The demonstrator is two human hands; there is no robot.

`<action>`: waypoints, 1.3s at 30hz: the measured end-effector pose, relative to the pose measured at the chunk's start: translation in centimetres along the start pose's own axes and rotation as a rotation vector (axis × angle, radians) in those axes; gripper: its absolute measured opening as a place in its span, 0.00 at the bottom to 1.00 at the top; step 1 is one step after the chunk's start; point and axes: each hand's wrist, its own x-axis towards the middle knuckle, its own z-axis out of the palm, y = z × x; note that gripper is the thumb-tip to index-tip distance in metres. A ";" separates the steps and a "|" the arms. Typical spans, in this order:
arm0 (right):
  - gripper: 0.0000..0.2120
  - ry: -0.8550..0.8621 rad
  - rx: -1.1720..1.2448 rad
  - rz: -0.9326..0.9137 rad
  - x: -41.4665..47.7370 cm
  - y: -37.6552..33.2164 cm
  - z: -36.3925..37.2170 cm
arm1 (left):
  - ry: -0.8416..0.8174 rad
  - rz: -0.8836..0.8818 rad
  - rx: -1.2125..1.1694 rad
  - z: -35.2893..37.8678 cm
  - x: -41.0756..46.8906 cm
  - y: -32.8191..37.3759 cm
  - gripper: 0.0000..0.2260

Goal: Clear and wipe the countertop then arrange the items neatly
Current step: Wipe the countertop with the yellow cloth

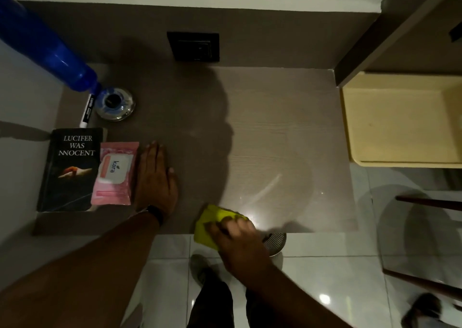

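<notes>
The brown countertop [262, 117] fills the middle of the view. My right hand [237, 242] presses a yellow-green cloth [212, 220] at its front edge. My left hand [156, 177] lies flat on the counter, fingers together, beside a pink wipes pack [113, 174]. The pack overlaps a dark book [67, 172] titled "Lucifer Was Innocent". Behind the book lie a black-and-white marker [87, 111] and a glass ashtray [116, 105]. A blue bottle [47, 45] stands at the far left.
A black socket panel [193, 46] is set in the wall behind the counter. A cream tray-like shelf [402, 120] sits to the right. On the tiled floor are a metal drain cover [276, 242], a wooden chair frame [430, 202] and my feet.
</notes>
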 end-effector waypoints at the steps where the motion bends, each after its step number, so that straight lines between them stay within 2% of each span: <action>1: 0.26 0.034 -0.005 -0.024 0.8 0.3 -0.2 | 0.007 0.000 0.001 0.0 0.0 0.0 0.28; 4: 0.17 0.147 -0.027 -0.015 3.0 2.5 -1.5 | 0.020 0.024 0.006 0.1 0.0 -0.1 0.28; 7: 0.22 0.064 -0.111 0.148 5.3 6.5 -4.3 | 0.011 0.023 0.019 0.3 0.0 -0.3 0.28; 10: 0.28 0.072 -0.136 0.315 5.3 9.6 -6.9 | 0.015 0.020 0.012 0.3 0.1 -0.3 0.28; 17: 0.27 0.165 -0.059 0.520 -0.5 10.7 -7.2 | 0.000 -0.003 0.020 0.2 0.0 -0.1 0.29; 19: 0.27 0.177 -0.011 0.511 -1.8 9.4 -6.1 | 0.003 -0.001 0.023 0.1 0.0 -0.1 0.29; 22: 0.26 0.180 0.031 0.364 -2.5 6.2 -4.0 | 0.008 0.005 0.016 0.3 0.0 -0.2 0.29; 27: 0.20 -0.034 0.193 -0.026 -1.1 0.8 -1.0 | 0.035 0.026 0.016 0.7 0.0 -0.5 0.29; 29: 0.19 -0.087 0.298 -0.094 -0.8 0.5 -1.2 | 0.043 0.029 0.022 0.8 0.1 -0.6 0.29; 30: 0.20 -0.056 0.303 -0.110 -0.5 0.7 -1.5 | 0.047 0.028 0.026 0.8 0.1 -0.6 0.29; 34: 0.18 0.152 0.270 0.055 3.2 4.5 -4.4 | 0.055 0.029 0.030 0.7 0.0 -0.4 0.28; 37: 0.23 0.139 0.081 0.161 7.2 7.0 -6.0 | 0.036 0.030 0.020 0.4 0.1 -0.4 0.28; 39: 0.26 0.109 0.066 0.173 9.4 7.3 -6.0 | 0.032 0.022 0.022 0.3 0.0 -0.3 0.28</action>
